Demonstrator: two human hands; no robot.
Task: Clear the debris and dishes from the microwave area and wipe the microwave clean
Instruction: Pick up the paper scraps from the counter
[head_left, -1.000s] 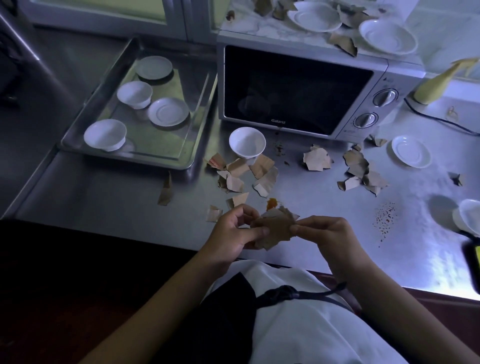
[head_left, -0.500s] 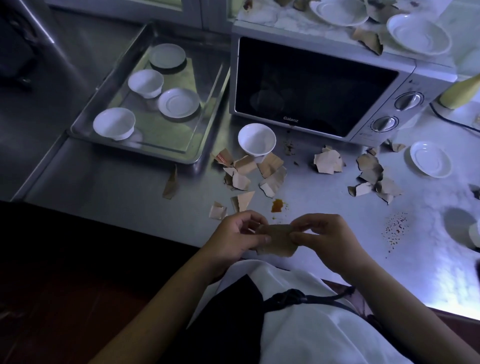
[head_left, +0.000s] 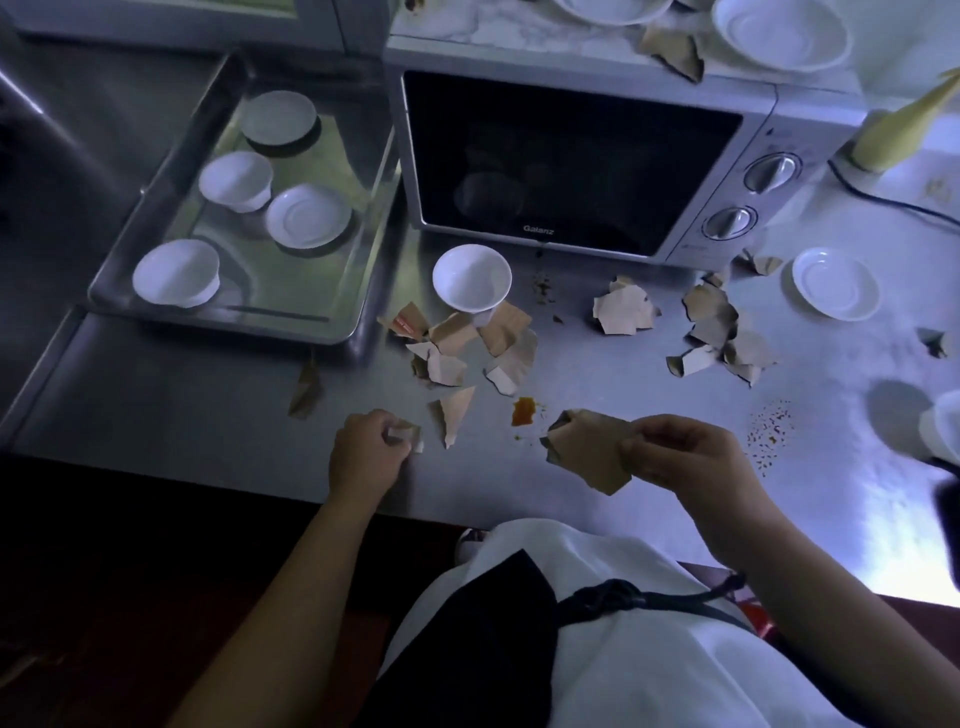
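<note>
Pinching a small scrap (head_left: 405, 435) against the bench (head_left: 156, 415) near its front edge, the left hand (head_left: 366, 457) has its fingers curled on that one piece. The right hand (head_left: 680, 457), well apart to the right, is clamped on the right end of a bundle of brown paper (head_left: 587, 452) held just above the bench. That bundle looks loosely gathered and gripped only at one end, so a layer could slide out and land on the orange stain (head_left: 523, 410) just beyond it, or drop off the near edge. Reaching further, a careless sweep through the pile of scraps (head_left: 467, 343) could nudge the bowl (head_left: 471, 278) that sits against it. Tugging at the torn paper (head_left: 672, 49) on top of the microwave (head_left: 571, 161) might shift the plate (head_left: 779, 31) beside it. The bundle's long axis runs from far left to near right, its free corner pointing left toward the stain. The microwave lies with its long axis left to right at the far side of the bench, door shut and facing the near side, knobs at its right end.
</note>
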